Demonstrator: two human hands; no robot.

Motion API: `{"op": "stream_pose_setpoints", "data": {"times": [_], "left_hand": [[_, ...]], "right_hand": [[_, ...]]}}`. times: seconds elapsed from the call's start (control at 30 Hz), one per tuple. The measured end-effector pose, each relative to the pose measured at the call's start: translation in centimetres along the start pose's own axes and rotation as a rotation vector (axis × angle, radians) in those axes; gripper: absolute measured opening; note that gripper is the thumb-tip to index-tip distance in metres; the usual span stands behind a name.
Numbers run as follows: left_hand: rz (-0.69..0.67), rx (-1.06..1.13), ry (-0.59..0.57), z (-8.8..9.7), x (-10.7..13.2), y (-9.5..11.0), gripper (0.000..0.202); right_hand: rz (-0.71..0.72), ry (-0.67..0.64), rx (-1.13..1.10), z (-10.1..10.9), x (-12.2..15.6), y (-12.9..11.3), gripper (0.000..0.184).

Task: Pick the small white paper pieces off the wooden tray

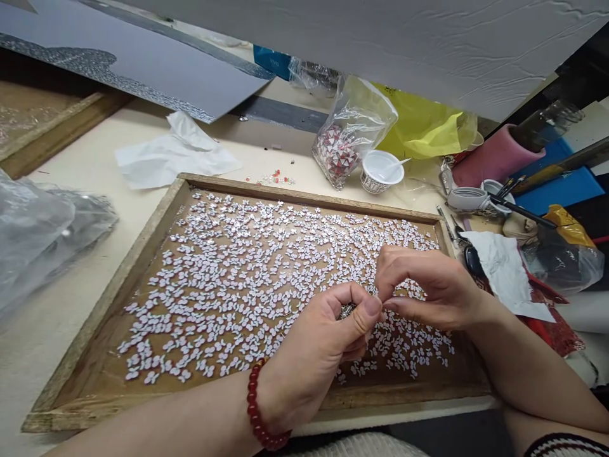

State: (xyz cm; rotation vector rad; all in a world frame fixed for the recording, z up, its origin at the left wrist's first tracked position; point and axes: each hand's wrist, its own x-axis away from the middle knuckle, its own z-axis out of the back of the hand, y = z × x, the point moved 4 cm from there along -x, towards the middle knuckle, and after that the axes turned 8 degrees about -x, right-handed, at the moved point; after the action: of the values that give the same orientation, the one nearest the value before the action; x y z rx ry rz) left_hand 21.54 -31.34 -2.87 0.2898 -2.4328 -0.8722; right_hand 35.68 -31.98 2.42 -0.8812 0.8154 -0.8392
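Observation:
My left hand, with a dark red bead bracelet at its wrist, is curled around a cluster of small silvery metal pieces. Its thumb and forefinger are pressed together. Touching their tips, my right hand closes thumb and finger in a pinch; whatever lies between is too small to make out. Both hands are over the right part of a shallow wooden tray. Many small whitish pieces, shaped like bows or little flowers, are spread across its brown bottom.
Behind the tray are a crumpled tissue, loose red and clear beads, a clear bag of red-and-white pieces and a small white cup. Tools, scissors and a torn paper crowd the right. Clear plastic bags lie left.

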Motion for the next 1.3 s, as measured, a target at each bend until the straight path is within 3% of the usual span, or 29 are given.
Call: {"op": "stream_pose_setpoints", "data": {"times": [0.1, 0.2, 0.27, 0.47, 0.6, 1.03, 1.3], "left_hand": [[-0.006, -0.019, 0.007, 0.0, 0.0, 0.1, 0.035], [-0.025, -0.038, -0.008, 0.0, 0.1, 0.1, 0.04], [-0.035, -0.039, -0.025, -0.1, 0.2, 0.1, 0.044], [0.011, -0.089, 0.002, 0.1, 0.1, -0.3, 0.043], [0.032, -0.07, 0.039, 0.0, -0.1, -0.3, 0.041], [0.035, -0.15, 0.048, -0.1, 0.1, -0.1, 0.036], [0.027, -0.103, 0.063, 0.1, -0.1, -0.2, 0.034]], "right_hand": [[-0.062, 0.237, 0.039, 1.8, 0.2, 1.3, 0.001], [-0.203, 0.547, 0.368, 4.6, 0.9, 3.8, 0.002], [-0.259, 0.594, 0.582, 5.7, 1.2, 5.4, 0.002], [-0.226, 0.324, 1.048, 5.1, 0.6, 6.7, 0.01], [-0.229, 0.247, 1.189, 4.4, 0.2, 6.5, 0.015], [-0.283, 0.227, 1.183, 4.4, 0.0, 7.2, 0.019], [-0.267, 0.279, 1.156, 4.9, 0.5, 6.8, 0.013]]}}
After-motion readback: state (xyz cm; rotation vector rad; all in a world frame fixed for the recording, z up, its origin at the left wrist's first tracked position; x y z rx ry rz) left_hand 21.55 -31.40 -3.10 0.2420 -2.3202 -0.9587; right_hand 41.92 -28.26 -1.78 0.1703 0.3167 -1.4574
